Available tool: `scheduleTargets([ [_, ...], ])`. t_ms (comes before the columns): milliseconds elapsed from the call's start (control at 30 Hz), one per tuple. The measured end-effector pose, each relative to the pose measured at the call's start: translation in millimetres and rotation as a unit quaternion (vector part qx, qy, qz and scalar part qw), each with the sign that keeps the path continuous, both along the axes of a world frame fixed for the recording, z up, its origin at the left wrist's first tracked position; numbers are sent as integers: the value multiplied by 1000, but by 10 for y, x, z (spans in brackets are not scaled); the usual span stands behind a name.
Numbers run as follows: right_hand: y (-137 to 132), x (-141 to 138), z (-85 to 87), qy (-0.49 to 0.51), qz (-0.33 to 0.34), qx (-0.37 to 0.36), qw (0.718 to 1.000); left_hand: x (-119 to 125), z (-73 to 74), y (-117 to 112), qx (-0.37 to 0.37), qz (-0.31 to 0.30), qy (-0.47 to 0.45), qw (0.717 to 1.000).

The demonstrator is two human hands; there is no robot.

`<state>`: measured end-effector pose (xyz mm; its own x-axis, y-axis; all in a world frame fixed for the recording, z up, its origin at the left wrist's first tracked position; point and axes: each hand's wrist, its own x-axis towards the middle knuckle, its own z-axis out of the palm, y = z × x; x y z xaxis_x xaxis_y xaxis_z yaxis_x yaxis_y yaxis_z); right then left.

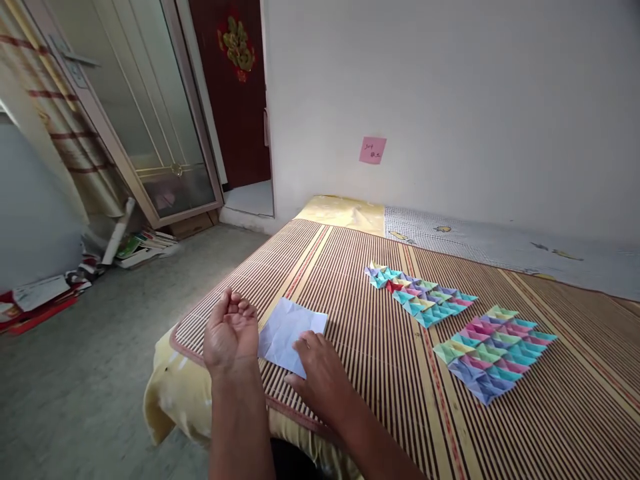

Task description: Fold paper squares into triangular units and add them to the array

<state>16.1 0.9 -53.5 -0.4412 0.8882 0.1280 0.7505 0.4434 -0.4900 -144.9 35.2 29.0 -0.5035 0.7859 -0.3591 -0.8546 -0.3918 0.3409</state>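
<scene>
A square sheet of pale bluish-white paper (287, 333) with creases lies on the slatted mat. My left hand (233, 333) is turned palm up just left of the sheet, its fingers loosely curled and its bare palm showing nothing held. Over the sheet's lower right corner rests my right hand (320, 373), palm down, with thumb and fingers bent and apart. Further right lie two groups of folded paper triangles in many colours: a longer one (420, 293) at the back and a wider one (495, 353) nearer me.
The bamboo mat (370, 387) covers a bed with a yellow cloth (180, 387) hanging at its near left corner. A pink note (373, 151) is stuck on the wall. Books (145, 247) lie on the floor at left, near a glass-panelled door (135, 113).
</scene>
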Motion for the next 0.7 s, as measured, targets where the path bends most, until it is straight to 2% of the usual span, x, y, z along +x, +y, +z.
scheduleTargets([
  [167,43,-41,-34,-4,-8,-18,1000,-32,-3,12,1,-6,-8,1000],
  [500,180,34,-142,103,-9,-44,994,22,-40,82,-2,-64,-9,998],
  [600,209,130,-78,173,-44,-36,983,45,-106,133,-16,-60,38,997],
  [700,204,399,87,255,-99,-18,962,146,-218,201,-16,-57,169,984],
])
